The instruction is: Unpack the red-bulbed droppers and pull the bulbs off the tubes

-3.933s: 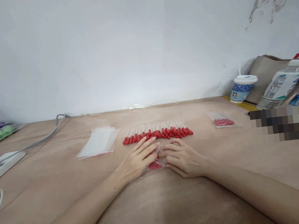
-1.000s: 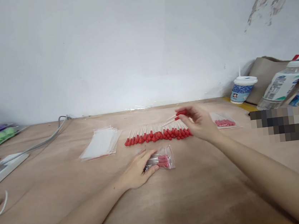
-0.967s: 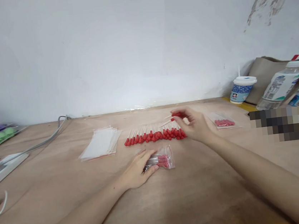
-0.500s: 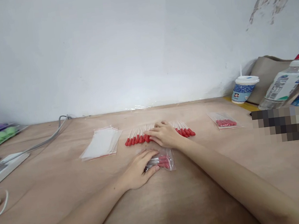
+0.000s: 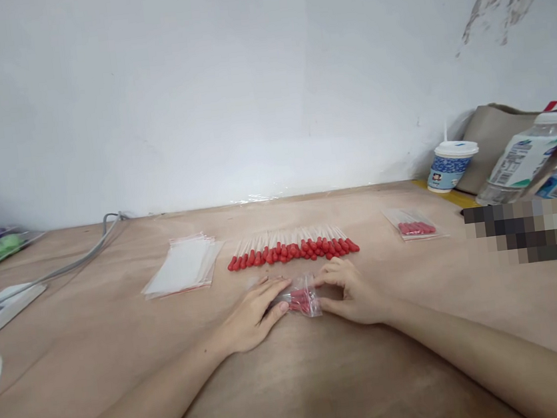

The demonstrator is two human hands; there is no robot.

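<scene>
In the middle of the table lies a clear zip bag (image 5: 314,307) holding droppers with red rubber bulbs (image 5: 299,299). My left hand (image 5: 253,316) is closed over the bag's left part, thumb in front and fingers behind. At the bag's right end is my right hand (image 5: 358,290), its thumb and fingers curved but apart, tips close to the plastic edge; whether they touch it I cannot tell. Just beyond both hands, a row of loose red-bulbed droppers (image 5: 291,252) points its thin tips toward the wall.
A stack of flat zip bags (image 5: 182,267) lies left of the row. Another bag of red-bulbed droppers (image 5: 415,228) sits to the right. Farther right stand a paper cup (image 5: 452,166) and a plastic bottle (image 5: 524,161). A power strip (image 5: 11,310) and grey cable (image 5: 83,258) are at left.
My right hand has come back from the loose droppers to the right end of the bag, uncovering the row. My left hand stays on the bag.
</scene>
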